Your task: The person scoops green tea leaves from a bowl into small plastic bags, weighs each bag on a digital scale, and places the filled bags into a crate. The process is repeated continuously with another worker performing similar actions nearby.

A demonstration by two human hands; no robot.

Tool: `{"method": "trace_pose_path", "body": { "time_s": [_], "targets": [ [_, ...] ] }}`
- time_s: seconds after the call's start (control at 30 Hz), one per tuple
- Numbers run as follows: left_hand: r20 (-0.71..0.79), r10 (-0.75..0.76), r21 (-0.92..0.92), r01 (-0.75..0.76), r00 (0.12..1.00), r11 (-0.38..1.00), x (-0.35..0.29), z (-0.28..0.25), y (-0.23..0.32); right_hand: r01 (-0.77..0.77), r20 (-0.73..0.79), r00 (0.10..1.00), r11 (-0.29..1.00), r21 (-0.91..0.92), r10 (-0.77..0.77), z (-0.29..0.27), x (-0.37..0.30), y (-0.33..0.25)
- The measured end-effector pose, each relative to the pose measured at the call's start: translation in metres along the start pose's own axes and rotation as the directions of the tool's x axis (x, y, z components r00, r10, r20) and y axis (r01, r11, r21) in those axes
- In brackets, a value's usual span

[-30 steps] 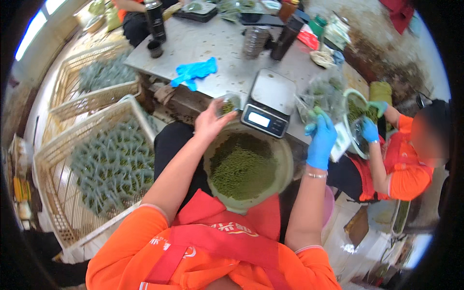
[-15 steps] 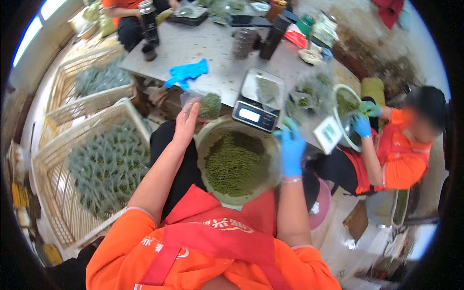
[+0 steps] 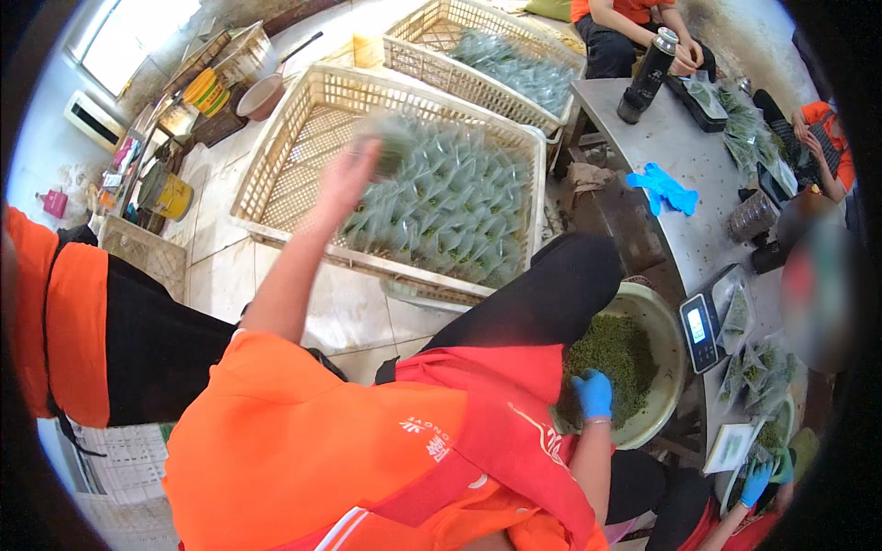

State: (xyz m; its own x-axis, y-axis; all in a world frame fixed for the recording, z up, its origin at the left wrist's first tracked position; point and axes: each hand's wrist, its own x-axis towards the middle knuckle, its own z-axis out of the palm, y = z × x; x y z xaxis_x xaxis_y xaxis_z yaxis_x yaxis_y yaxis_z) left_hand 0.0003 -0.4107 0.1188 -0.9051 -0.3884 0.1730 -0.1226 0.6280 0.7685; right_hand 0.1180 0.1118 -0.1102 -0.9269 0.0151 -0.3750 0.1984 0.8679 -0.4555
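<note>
My bare left hand is closed on a clear plastic bag of green contents, blurred by motion. It is above a cream slatted crate, beside rows of filled clear bags inside. My right hand, in a blue glove, is at the near-left side of a pale green basin. Its fingers are curled against the small green grains in the basin and are partly hidden. Past the basin, a digital scale on the table carries a filled bag.
A second crate with bags stands behind the first. The metal table holds a blue glove, a black flask and more filled bags. A person's gloved hands work at another basin, lower right. Someone in black trousers stands at left.
My view has swung left toward the crates. The left hand has carried the bag from beside the basin to over the crate. My right hand has gone from beside the scale down into the basin.
</note>
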Motion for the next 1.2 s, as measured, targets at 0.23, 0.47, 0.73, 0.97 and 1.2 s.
{"method": "trace_pose_path", "body": {
  "time_s": [0.23, 0.47, 0.73, 0.97, 1.2],
  "targets": [
    [-0.158, -0.305, 0.814, 0.299, 0.939, 0.497, 0.002, -0.080, -0.099, 0.286, 0.429, 0.883, 0.943, -0.169, -0.191, 0.084, 0.017, 0.034],
    [0.286, -0.497, 0.906, -0.062, 0.819, 0.419, -0.019, -0.014, -0.096, 0.013, 0.236, 0.972, 0.989, -0.150, 0.023, 0.024, -0.008, -0.002],
    [0.080, -0.019, 0.849, -0.058, 0.997, 0.525, -0.032, -0.016, -0.053, -0.106, -0.068, 0.993, 0.988, -0.112, 0.099, -0.009, 0.000, -0.024],
    [0.342, 0.744, 0.110, -0.811, 0.574, 0.575, -0.067, 0.139, 0.079, -0.100, -0.175, 0.977, 0.987, 0.122, 0.120, -0.019, -0.004, -0.018],
    [0.495, 0.862, -0.523, -0.756, 0.108, 0.395, -0.148, 0.281, 0.163, -0.024, -0.401, 0.877, 0.858, 0.514, 0.265, -0.089, -0.045, -0.032]
  ]
}}
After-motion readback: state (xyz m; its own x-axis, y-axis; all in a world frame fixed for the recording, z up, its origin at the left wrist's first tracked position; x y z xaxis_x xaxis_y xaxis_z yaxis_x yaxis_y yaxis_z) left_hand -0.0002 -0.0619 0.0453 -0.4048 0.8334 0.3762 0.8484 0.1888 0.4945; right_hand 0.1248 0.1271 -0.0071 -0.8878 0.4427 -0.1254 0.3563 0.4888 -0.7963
